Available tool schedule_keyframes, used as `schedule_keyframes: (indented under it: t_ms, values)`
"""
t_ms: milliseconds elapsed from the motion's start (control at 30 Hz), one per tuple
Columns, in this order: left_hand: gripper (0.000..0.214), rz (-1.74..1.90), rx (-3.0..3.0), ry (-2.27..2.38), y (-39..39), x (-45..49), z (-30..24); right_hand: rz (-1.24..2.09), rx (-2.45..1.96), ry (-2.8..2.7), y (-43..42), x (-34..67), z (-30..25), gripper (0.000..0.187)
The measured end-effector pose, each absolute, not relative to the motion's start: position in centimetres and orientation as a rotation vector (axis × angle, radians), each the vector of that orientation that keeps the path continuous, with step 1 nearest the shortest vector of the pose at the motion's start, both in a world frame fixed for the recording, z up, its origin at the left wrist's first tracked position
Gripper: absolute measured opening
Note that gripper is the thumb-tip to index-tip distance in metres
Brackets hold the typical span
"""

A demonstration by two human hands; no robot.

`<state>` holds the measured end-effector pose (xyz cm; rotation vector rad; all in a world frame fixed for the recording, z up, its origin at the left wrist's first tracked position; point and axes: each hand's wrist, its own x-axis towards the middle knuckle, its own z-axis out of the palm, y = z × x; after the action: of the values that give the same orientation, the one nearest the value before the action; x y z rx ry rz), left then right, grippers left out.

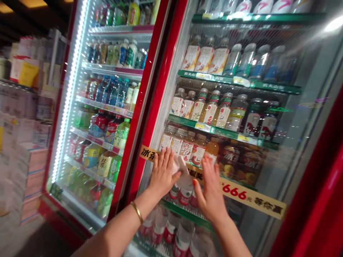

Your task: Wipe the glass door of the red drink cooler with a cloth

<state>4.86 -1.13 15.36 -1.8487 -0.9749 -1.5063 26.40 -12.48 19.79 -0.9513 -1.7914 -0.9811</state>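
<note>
Both my hands are pressed against the glass door [294, 117] of a red drinks fridge. My left hand [163, 173] lies flat with fingers stretched, its thumb side resting on a white cloth [182, 173] held against the glass. My right hand [210, 189] is flat too, fingers spread, just right of the cloth and over a yellow sticker strip [252, 198] with red numerals. A gold bangle [137, 211] sits on my left wrist. Behind the glass stand rows of bottled drinks [211, 109] on green-edged shelves.
A second fridge door [107, 107] at the left shows lit shelves of bottles. The red door frame [150, 96] runs between the two. Stacked boxes and goods [26, 142] fill the far left. Another red frame [327, 200] borders the right.
</note>
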Motion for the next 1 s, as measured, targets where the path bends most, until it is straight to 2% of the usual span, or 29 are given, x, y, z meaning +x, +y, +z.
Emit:
schedule_keyframes:
  t_ms: [133,267,467,633,767,833,933,1000]
  values:
    - [0.082,-1.515,-1.575,-1.216,0.2,2.1,16.3,-1.242,-1.151,-1.463,-15.0,35.5,18.2,0.071]
    - [0.082,-1.655,-1.467,-1.255,0.3,2.0,17.3,-1.317,-1.239,-1.314,-14.4,39.3,15.6,0.076]
    - [0.109,-1.691,-1.262,-1.139,-0.7,2.1,16.6,-1.215,-1.225,-1.298,-13.9,38.4,14.6,0.073]
    - [0.074,-1.636,-1.494,-0.929,-1.5,1.6,18.2,-1.137,-1.227,-1.268,-14.4,37.8,14.8,0.072]
    - [0.070,-1.715,-1.597,-0.988,-2.5,5.8,17.2,-1.250,-1.207,-1.289,-13.7,39.0,14.4,0.073]
    - [0.079,-1.622,-1.679,-0.974,-2.8,7.1,15.2,-1.306,-1.184,-1.303,-13.4,39.5,14.2,0.072]
    - [0.112,-1.419,-1.822,-0.953,-2.3,5.7,12.9,-1.291,-1.202,-1.280,-13.3,39.5,14.3,0.070]
    - [0.119,-1.424,-1.809,-1.058,-1.5,3.6,13.2,-1.307,-1.210,-1.300,-13.5,39.1,14.5,0.070]
